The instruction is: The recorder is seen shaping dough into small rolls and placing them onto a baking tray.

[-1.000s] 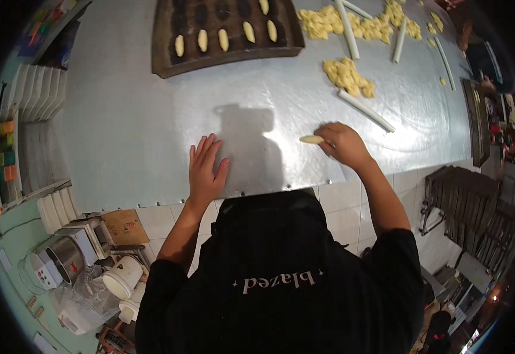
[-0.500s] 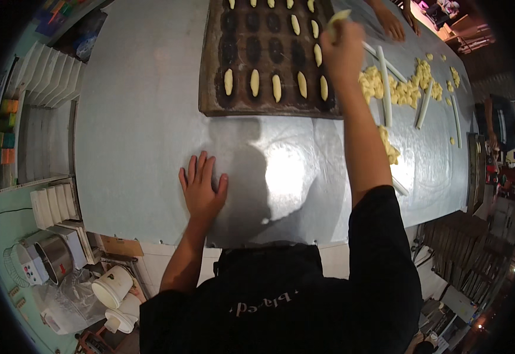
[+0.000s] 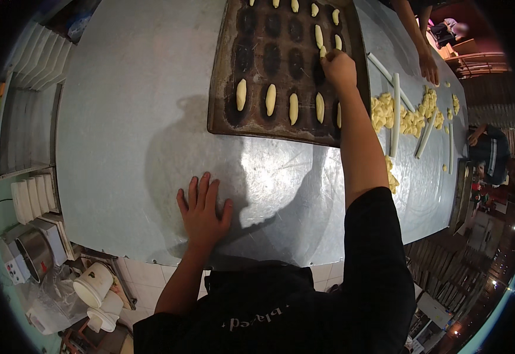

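My right hand (image 3: pixel 340 68) reaches out over a dark baking tray (image 3: pixel 223 112) with oval moulds and pinches a small pale dough piece (image 3: pixel 323 52) at one mould. Several moulds hold oval dough pieces (image 3: pixel 271 99), others are bare. My left hand (image 3: pixel 202 209) lies flat on the steel table (image 3: pixel 133 135) near its front edge, fingers spread, holding nothing.
Cut dough lumps (image 3: pixel 411 118) and long dough ropes (image 3: pixel 395 115) lie right of the tray. Another person's hand (image 3: pixel 429 66) rests on the table at the far right. White trays (image 3: pixel 33 194), a metal machine (image 3: pixel 30 253) and white cups (image 3: pixel 95 284) stand at the left.
My right hand lifted a dough piece from the table, carried it out over the tray, and now lowers it at a mould. My left hand stayed flat on the table.
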A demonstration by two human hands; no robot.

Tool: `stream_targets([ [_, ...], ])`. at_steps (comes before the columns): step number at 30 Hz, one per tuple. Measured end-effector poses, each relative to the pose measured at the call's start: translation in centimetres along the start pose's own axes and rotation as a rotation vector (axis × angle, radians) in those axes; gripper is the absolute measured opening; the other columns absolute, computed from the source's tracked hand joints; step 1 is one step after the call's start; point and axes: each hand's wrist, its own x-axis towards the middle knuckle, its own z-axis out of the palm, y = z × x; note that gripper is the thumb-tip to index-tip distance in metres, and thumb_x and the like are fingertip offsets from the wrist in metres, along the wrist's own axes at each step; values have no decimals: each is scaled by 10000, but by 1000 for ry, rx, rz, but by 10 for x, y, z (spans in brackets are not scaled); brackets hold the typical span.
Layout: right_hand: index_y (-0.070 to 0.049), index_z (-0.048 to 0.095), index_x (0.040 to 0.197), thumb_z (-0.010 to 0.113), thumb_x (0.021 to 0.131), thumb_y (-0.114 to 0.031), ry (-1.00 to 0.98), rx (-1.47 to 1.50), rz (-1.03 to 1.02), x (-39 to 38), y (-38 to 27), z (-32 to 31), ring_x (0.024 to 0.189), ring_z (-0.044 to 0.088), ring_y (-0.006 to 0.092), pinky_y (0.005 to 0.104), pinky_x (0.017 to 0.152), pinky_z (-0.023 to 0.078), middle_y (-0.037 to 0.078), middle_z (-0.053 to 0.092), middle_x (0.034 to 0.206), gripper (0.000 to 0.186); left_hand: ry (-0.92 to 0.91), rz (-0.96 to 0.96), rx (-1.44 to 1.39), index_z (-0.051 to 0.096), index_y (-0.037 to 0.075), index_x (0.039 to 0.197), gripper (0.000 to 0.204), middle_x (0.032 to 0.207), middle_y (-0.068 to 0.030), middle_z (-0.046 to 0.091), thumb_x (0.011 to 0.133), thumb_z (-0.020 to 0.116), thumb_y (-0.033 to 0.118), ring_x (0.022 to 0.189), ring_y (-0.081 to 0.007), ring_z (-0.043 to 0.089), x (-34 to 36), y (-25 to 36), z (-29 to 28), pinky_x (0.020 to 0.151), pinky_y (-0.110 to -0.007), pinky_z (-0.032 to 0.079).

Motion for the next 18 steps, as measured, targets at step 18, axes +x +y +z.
stream_targets([
  [18, -100, 606, 1189, 668, 850, -283, 292, 308, -322, -150, 26, -79, 875, 644, 351, 447, 726, 520, 142, 620, 1062, 390, 36, 69, -10, 575, 75, 1226, 455, 1392, -121, 518, 814, 663, 245, 1318, -361, 426, -8, -3, -4, 1096, -578, 219],
])
